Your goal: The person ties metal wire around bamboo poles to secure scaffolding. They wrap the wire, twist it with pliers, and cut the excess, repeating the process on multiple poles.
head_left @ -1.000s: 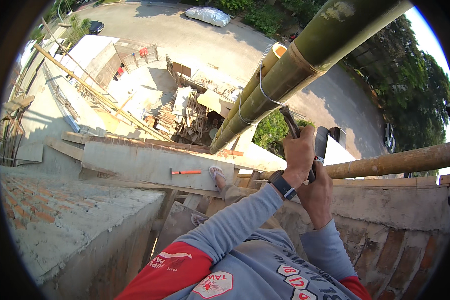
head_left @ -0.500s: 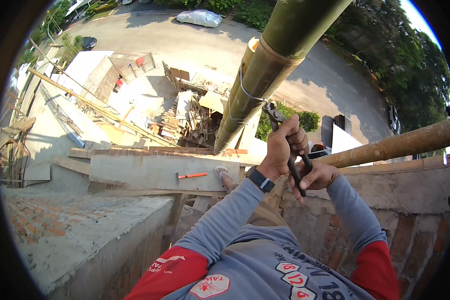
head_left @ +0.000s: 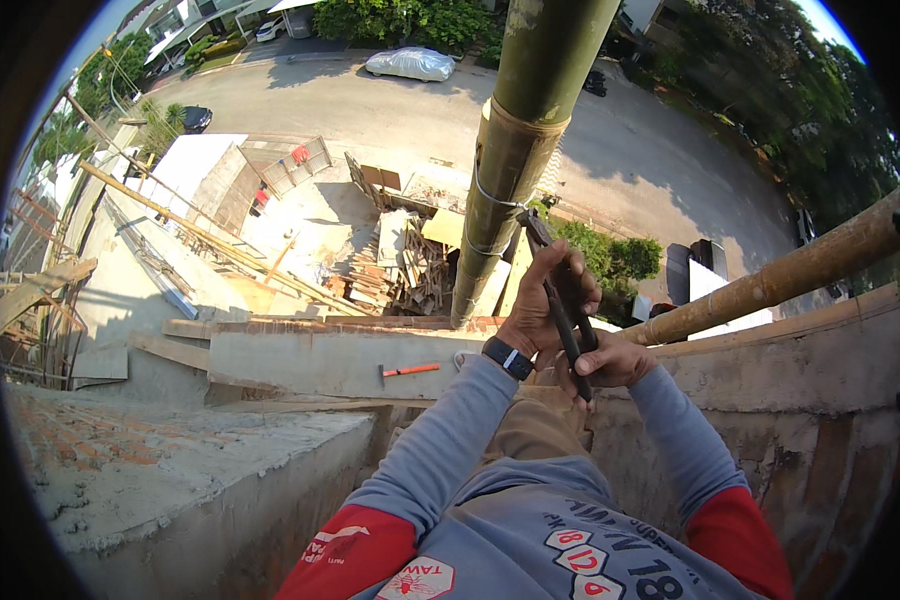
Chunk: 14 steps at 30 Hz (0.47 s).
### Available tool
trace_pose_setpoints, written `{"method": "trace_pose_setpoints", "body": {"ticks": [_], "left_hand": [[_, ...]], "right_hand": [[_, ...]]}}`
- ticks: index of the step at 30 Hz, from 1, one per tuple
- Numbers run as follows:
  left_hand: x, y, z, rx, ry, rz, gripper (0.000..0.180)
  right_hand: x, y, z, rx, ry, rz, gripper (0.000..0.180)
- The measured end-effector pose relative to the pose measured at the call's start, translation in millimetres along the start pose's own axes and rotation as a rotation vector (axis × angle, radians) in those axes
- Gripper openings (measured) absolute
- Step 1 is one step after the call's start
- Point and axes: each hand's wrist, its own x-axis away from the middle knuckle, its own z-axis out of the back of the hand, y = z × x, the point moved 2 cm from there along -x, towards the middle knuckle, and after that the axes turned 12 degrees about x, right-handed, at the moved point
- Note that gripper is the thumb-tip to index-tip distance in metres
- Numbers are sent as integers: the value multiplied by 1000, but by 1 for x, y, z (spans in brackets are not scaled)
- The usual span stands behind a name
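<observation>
A thick green bamboo pole (head_left: 526, 110) rises in front of me, with thin metal wire (head_left: 498, 201) looped around it. Dark long-handled pincers (head_left: 560, 318) slant down from the pole, their jaws at the wire's end on its right side. My left hand (head_left: 536, 308), a black watch on its wrist, is closed around the handles below the jaws. Lower down, my right hand (head_left: 613, 361) grips the handle ends. Whether the jaws bite the wire cannot be made out.
An orange-handled hammer (head_left: 410, 370) lies on the grey ledge (head_left: 290, 358) near my foot. Another bamboo pole (head_left: 770, 270) runs off to the right. Rough brick and mortar walls (head_left: 220, 470) flank me. Far below lie scrap wood (head_left: 420, 265) and a street (head_left: 340, 100).
My view has shifted, so the bamboo pole looks more upright and the hammer sits farther right. Both hands stay on the pincers, whose handles have turned slightly and look closer together.
</observation>
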Motion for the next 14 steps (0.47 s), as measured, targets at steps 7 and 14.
{"method": "trace_pose_setpoints", "body": {"ticks": [7, 14], "left_hand": [[14, -1, -20, -573, 621, -424, 65], [39, 2, -34, -883, 647, -348, 59]], "right_hand": [[-4, 11, -57, 1201, 1084, 110, 68], [-27, 25, -22, 296, 605, 95, 29]]}}
